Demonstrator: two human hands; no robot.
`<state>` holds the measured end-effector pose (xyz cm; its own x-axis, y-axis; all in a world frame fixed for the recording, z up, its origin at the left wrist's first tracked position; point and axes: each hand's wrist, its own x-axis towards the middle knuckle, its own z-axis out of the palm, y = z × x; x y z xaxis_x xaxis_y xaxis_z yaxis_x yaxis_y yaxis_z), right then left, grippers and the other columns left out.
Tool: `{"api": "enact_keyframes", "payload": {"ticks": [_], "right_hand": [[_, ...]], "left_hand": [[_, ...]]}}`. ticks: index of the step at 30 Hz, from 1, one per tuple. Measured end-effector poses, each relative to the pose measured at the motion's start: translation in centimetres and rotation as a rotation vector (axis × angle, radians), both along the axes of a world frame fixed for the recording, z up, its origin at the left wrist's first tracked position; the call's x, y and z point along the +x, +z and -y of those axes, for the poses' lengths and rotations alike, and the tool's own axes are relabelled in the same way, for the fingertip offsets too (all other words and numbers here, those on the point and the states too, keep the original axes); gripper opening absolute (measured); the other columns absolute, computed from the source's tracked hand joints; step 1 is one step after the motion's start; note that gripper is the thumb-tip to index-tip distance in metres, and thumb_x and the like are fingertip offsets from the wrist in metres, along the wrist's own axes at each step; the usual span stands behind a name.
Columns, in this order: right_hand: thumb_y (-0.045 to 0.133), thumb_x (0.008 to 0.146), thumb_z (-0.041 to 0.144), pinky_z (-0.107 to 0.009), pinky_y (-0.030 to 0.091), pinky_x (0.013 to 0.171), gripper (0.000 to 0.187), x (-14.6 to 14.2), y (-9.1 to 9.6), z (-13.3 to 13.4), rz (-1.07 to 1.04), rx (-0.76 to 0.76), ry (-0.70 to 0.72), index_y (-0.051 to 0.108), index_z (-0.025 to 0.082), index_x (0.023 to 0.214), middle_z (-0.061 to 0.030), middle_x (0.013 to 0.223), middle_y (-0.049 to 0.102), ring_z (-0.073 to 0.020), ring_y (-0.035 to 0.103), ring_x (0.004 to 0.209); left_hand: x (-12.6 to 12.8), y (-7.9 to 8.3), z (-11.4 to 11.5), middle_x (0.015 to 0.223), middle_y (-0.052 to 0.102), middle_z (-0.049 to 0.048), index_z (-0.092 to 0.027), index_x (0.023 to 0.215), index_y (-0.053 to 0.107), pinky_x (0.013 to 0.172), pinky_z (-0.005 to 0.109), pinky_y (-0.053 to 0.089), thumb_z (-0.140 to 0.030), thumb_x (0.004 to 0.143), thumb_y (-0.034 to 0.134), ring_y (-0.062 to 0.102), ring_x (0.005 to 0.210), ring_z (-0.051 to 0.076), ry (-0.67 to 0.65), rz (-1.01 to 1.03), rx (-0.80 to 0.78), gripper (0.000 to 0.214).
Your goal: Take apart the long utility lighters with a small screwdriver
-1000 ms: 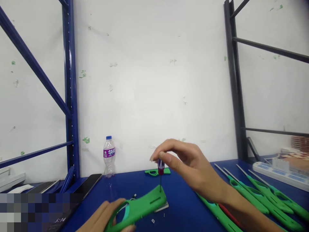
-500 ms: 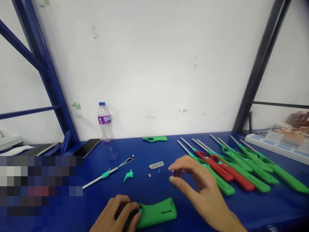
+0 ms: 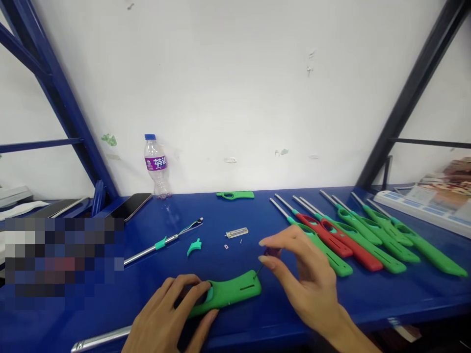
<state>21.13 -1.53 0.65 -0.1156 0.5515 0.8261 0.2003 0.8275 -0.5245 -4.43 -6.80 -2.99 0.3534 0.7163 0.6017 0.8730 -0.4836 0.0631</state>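
Note:
My left hand (image 3: 165,314) is closed around the front part of a green utility lighter (image 3: 231,293), pressing it flat on the blue table. The lighter's metal tube (image 3: 105,339) sticks out to the left from under the hand. Between thumb and fingers, my right hand (image 3: 307,277) pinches a small dark screwdriver (image 3: 259,271). Its thin shaft leans to the right, with the tip at the hole near the lighter's right end. Most of the screwdriver's handle is hidden by the fingers.
Beyond the hands lie a loose metal tube with wires (image 3: 150,250), a teal trigger (image 3: 194,246), a clear fuel tank (image 3: 237,233) and tiny parts. Several green and red lighters (image 3: 362,245) lie at right. A bottle (image 3: 156,166), phone (image 3: 131,206) and green lighter casing (image 3: 237,195) are behind.
The screwdriver has gone from nearly upright to leaning right, its tip still at the lighter's end. My view has shifted, so the lighter's metal tube now shows at lower left.

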Motion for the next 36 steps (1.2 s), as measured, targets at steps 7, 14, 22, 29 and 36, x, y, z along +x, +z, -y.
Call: {"api": "enact_keyframes", "payload": {"ticks": [7,14,22,29,36], "right_hand": [[0.066,0.093,0.008,-0.030,0.049,0.065,0.038,0.3,-0.3,0.3,0.007,-0.021,-0.035,0.068,0.032,0.122,-0.0009,0.093,0.068,-0.0141,0.057,0.070],[0.057,0.100,0.013,-0.026,0.048,0.056,0.032,0.4,-0.2,0.4,-0.020,-0.112,0.055,0.065,0.034,0.124,0.0013,0.102,0.069,-0.0072,0.050,0.054],[0.063,0.099,0.018,-0.025,0.050,0.057,0.024,0.3,-0.5,0.9,-0.063,-0.181,0.181,0.064,0.033,0.118,-0.0004,0.116,0.067,-0.0066,0.056,0.059],[0.065,0.098,0.021,-0.025,0.044,0.055,0.014,0.7,0.4,0.4,-0.148,-0.208,0.107,0.070,0.032,0.107,0.0007,0.096,0.061,-0.0079,0.049,0.060],[0.068,0.097,0.022,-0.024,0.042,0.053,0.022,0.5,0.4,0.7,-0.137,-0.235,0.158,0.070,0.035,0.115,0.0003,0.107,0.065,-0.0050,0.046,0.055]], "left_hand": [[-0.1,0.0,0.1,0.111,0.073,0.0029,-0.026,0.119,0.066,0.087,0.025,0.062,-0.041,0.100,0.058,0.074,0.096,0.016,-0.071,0.043,0.067,0.025],[-0.3,0.3,-0.2,0.107,0.076,0.0029,-0.025,0.117,0.069,0.081,0.024,0.063,-0.041,0.102,0.057,0.074,0.090,0.016,-0.160,0.029,0.114,0.025],[-0.2,0.6,-0.3,0.106,0.075,0.0020,-0.025,0.116,0.069,0.079,0.021,0.062,-0.044,0.102,0.057,0.074,0.091,0.015,-0.152,0.034,0.100,0.027],[0.0,0.8,-0.1,0.104,0.075,0.0015,-0.026,0.115,0.070,0.077,0.023,0.063,-0.047,0.102,0.054,0.074,0.088,0.015,-0.142,0.039,0.103,0.028],[-0.2,0.4,-0.1,0.107,0.074,0.0025,-0.027,0.118,0.069,0.079,0.023,0.064,-0.046,0.101,0.057,0.074,0.091,0.016,-0.136,0.036,0.075,0.029]]}}
